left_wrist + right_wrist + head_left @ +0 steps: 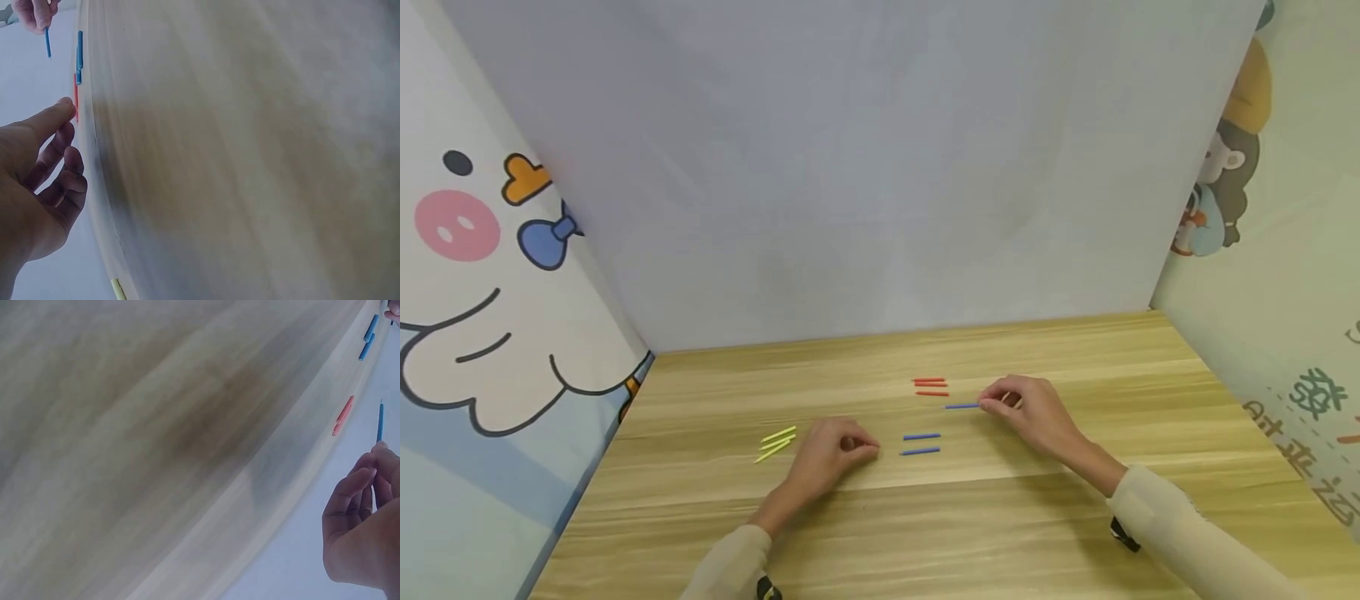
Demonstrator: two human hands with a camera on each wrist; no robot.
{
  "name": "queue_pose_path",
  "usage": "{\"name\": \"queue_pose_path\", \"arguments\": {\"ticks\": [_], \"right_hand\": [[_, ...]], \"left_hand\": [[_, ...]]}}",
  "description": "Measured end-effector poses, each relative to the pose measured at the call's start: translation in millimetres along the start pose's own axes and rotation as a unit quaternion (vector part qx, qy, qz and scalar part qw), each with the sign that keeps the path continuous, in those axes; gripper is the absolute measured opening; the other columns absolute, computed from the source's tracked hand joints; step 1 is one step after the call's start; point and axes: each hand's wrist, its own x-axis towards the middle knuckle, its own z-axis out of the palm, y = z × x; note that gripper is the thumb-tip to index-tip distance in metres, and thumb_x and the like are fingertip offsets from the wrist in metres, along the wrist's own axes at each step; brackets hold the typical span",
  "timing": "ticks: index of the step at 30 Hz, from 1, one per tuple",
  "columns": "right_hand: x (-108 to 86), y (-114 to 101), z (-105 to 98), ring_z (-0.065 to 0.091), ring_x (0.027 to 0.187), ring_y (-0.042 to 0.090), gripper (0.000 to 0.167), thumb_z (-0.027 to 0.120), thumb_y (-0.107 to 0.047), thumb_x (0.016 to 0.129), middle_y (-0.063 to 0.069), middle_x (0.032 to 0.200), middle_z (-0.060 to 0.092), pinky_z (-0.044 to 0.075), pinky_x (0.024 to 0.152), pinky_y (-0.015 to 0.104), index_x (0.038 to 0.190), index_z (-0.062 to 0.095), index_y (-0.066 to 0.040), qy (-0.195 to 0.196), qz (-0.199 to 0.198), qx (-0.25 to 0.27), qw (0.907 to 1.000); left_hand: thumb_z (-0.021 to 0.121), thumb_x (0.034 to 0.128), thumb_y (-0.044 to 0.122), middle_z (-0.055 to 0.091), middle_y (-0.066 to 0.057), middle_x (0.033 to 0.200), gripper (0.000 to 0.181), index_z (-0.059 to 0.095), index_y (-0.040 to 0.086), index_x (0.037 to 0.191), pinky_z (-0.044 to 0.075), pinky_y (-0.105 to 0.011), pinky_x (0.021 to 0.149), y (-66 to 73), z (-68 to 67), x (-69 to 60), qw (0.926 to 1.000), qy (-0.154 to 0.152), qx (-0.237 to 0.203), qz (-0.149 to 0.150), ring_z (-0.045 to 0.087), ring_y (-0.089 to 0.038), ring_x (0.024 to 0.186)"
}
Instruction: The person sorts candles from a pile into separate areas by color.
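Note:
My right hand (1030, 412) pinches a thin blue stick (961, 406) by one end, between thumb and fingertips. Its narrow tip points left in the head view and upward in the right wrist view. My left hand (829, 457) hovers with loosely curled fingers, thumb and fingertip close together, and nothing visible between them. Two more blue sticks (921, 437) lie side by side on the table, just right of the left hand. Several yellow sticks (777, 444) lie at that hand's other side. Farther back are three red sticks (930, 384), left of the right hand.
The wood-grain table (1000, 533) ends at a plain pale backdrop (887, 208). Panels printed with cartoon figures stand at the left (490, 358) and right sides.

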Motion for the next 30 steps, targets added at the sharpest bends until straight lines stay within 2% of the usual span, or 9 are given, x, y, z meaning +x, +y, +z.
{"name": "queue_pose_path", "arguments": {"ticks": [5,20,30], "right_hand": [[-3.6,6.0,-4.2,0.068,0.077,0.011,0.006,0.077,-0.018,0.098,-0.004,0.093,0.078,0.054,0.07,0.027,0.096,0.081,-0.014,0.004,0.009,-0.011,0.9999],[-13.9,22.1,-25.9,0.068,0.082,0.016,0.005,0.076,-0.014,0.099,0.001,0.097,0.078,0.054,0.071,0.028,0.101,0.08,-0.012,0.015,0.029,-0.015,0.9994],[-20.5,35.2,-34.8,0.069,0.082,0.016,0.006,0.076,-0.015,0.099,0.003,0.098,0.079,0.054,0.071,0.027,0.101,0.08,-0.011,0.02,0.047,-0.026,0.9984]], "left_hand": [[0.086,0.0887,0.023,0.068,0.014,0.077,0.009,0.085,0.015,0.089,0.043,-0.023,0.065,4.5,5.8,4.4,0.9999,-0.012,-0.006,0.002,0.051,0.001,0.068],[0.087,0.0878,0.023,0.07,0.012,0.078,0.009,0.085,0.015,0.089,0.044,-0.022,0.064,11.5,17.3,12.5,0.9997,-0.022,-0.005,0.01,0.052,0.001,0.067],[0.089,0.0851,0.02,0.069,0.014,0.077,0.005,0.086,0.019,0.089,0.042,-0.022,0.063,13.3,23.1,15.5,0.9996,-0.025,-0.001,0.012,0.051,0.002,0.067]]}}
